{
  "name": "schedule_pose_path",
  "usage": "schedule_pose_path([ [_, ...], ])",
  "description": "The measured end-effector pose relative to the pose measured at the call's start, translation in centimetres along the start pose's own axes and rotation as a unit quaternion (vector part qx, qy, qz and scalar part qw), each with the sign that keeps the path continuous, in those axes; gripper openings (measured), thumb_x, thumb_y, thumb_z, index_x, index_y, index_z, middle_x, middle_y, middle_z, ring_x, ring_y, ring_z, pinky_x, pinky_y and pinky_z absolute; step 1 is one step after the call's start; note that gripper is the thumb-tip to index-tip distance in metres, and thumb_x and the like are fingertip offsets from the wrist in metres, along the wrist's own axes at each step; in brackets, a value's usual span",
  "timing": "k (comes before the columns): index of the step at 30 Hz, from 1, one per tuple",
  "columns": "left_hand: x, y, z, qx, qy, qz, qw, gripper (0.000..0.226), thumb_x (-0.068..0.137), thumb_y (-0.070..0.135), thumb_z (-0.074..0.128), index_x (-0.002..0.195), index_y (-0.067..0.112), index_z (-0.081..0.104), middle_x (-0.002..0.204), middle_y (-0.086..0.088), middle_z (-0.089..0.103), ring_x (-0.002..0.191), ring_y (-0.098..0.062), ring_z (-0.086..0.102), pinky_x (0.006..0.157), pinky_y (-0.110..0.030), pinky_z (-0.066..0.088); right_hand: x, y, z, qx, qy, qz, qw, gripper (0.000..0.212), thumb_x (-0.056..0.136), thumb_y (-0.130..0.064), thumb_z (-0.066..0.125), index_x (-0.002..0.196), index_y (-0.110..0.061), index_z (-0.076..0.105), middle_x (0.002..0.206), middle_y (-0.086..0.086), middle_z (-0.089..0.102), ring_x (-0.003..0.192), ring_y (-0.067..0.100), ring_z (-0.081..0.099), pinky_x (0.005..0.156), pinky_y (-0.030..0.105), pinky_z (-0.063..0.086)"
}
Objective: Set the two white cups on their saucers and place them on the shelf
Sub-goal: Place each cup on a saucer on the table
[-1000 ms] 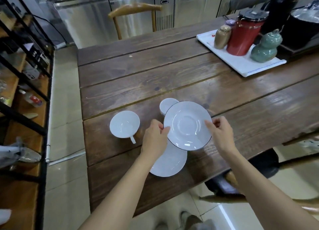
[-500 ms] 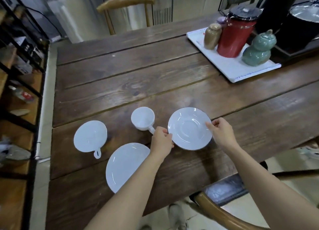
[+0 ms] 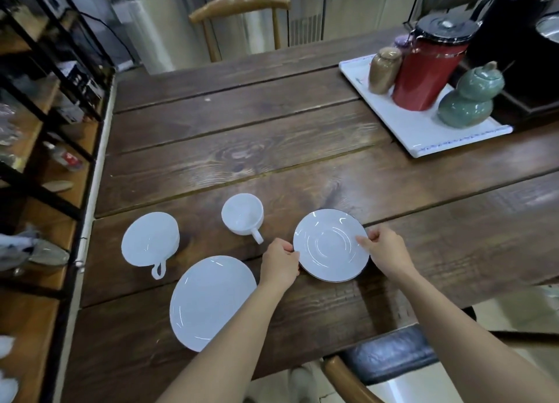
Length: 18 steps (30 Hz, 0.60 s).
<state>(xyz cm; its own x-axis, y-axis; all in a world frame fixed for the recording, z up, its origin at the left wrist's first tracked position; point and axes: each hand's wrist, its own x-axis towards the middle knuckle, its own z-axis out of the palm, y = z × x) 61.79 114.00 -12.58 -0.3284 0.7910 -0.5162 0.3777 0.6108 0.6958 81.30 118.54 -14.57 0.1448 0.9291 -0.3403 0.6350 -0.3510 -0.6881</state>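
Note:
Two white cups stand on the wooden table (image 3: pixel 272 136): a wider cup (image 3: pixel 149 241) at the left and a smaller cup (image 3: pixel 242 213) in the middle, both with handles toward me. One white saucer (image 3: pixel 211 301) lies flat near the front edge. A second saucer (image 3: pixel 331 244) with a dark rim lies to the right. My left hand (image 3: pixel 279 265) pinches its left rim and my right hand (image 3: pixel 387 251) pinches its right rim. Both cups are empty and off the saucers.
A black-framed wooden shelf (image 3: pixel 45 166) with clutter runs along the left of the table. A white tray (image 3: pixel 423 130) at the back right carries a red jug (image 3: pixel 429 66), a green jar (image 3: pixel 467 100) and a brown jar (image 3: pixel 384 69). Chairs stand behind and in front of the table.
The dark-rimmed saucer was held tilted above the other saucer; both hands carried it to the right and lowered it onto the table. The view shifted right.

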Motion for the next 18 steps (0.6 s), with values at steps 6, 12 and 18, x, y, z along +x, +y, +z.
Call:
schedule_pose_path([
  [6,-0.9,0.5,-2.8,0.090,0.164,0.123,0.975,0.015,0.092,0.025,0.049,0.084,0.015,0.057,0.079,-0.001,0.063,0.071,-0.020,0.058,0.061,-0.031,0.047,0.5,-4.3,-0.7,-0.067,0.117,-0.057,0.989,0.018,0.090,-0.032,0.049,0.089,-0.015,0.045,0.077,0.001,0.054,0.073,0.028,0.047,0.066,0.034,0.033],
  [12,-0.2,0.1,-7.1,-0.062,0.308,0.163,0.935,0.014,0.091,0.021,0.051,0.077,0.020,0.054,0.070,0.005,0.058,0.068,-0.016,0.057,0.054,-0.022,0.039,-0.4,-10.3,2.4,0.068,0.008,-0.157,0.985,0.026,0.093,-0.032,0.051,0.096,-0.008,0.060,0.085,0.001,0.062,0.081,0.020,0.056,0.069,0.031,0.038],
  [18,2.4,-2.1,-9.6,-0.141,0.202,0.129,0.961,0.070,0.079,0.002,0.069,0.138,0.022,0.037,0.140,-0.002,0.040,0.122,-0.018,0.046,0.095,-0.029,0.041,-1.1,-13.3,8.0,0.159,-0.148,-0.085,0.972,0.055,0.090,-0.050,0.047,0.131,-0.012,0.050,0.130,0.004,0.056,0.121,0.021,0.050,0.102,0.037,0.039],
])
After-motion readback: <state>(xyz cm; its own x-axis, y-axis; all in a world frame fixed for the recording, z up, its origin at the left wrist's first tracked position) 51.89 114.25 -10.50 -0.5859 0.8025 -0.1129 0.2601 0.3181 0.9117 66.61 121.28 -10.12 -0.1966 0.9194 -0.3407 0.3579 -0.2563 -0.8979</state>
